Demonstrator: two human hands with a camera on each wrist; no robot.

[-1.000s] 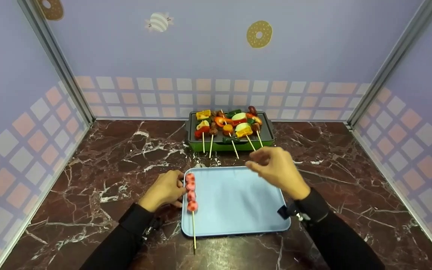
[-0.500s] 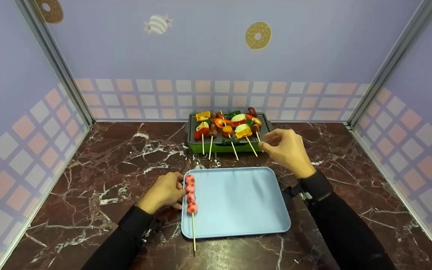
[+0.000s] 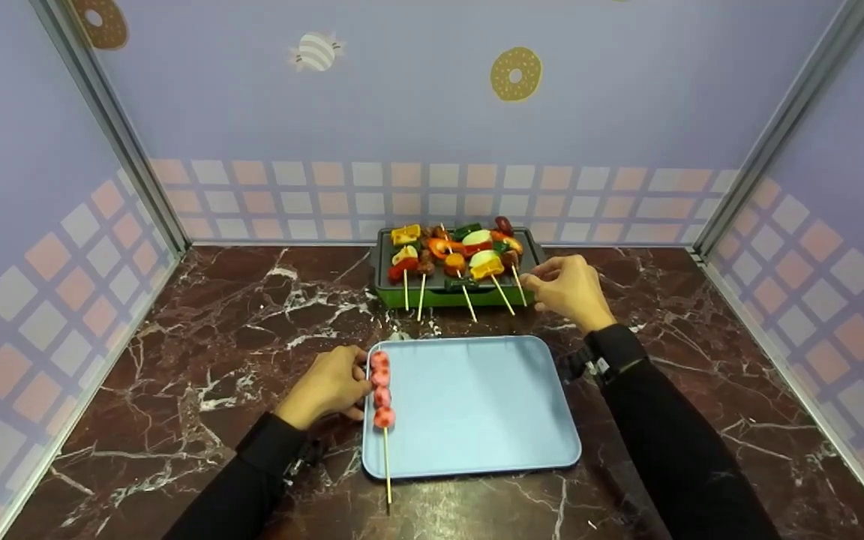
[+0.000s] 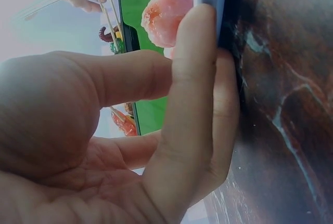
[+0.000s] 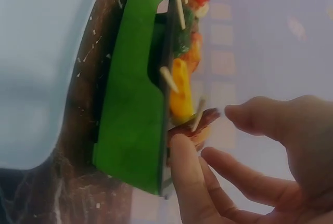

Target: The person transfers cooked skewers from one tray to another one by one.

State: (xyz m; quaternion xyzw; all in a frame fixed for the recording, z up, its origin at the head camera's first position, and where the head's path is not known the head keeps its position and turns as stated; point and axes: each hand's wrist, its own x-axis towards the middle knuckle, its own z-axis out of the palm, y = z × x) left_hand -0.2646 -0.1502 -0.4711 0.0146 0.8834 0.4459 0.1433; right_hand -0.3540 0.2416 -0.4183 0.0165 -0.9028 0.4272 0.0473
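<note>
My left hand (image 3: 327,386) holds the left rim of a pale blue tray (image 3: 469,405), fingers at and below its edge in the left wrist view. Beside those fingers a skewer of pink balls (image 3: 382,394) lies along the tray's left side, its stick reaching past the near rim. At the right end of a small green grill (image 5: 127,109), my right hand (image 3: 571,289) has its thumb and fingers apart around the stick (image 5: 199,116) of the rightmost skewer. A gap shows between fingertips and stick in the right wrist view.
Several skewers of vegetables and meat lie on the dark grill plate (image 3: 383,259), sticks jutting over its near side. Between tray and back wall (image 3: 417,97) stands the grill. Dark marbled countertop (image 3: 252,300) surrounds both, with patterned walls on three sides.
From over the tray's far right corner, my right hand has moved away and slightly right to the rightmost skewer's stick. My left hand and the pink skewer have stayed put.
</note>
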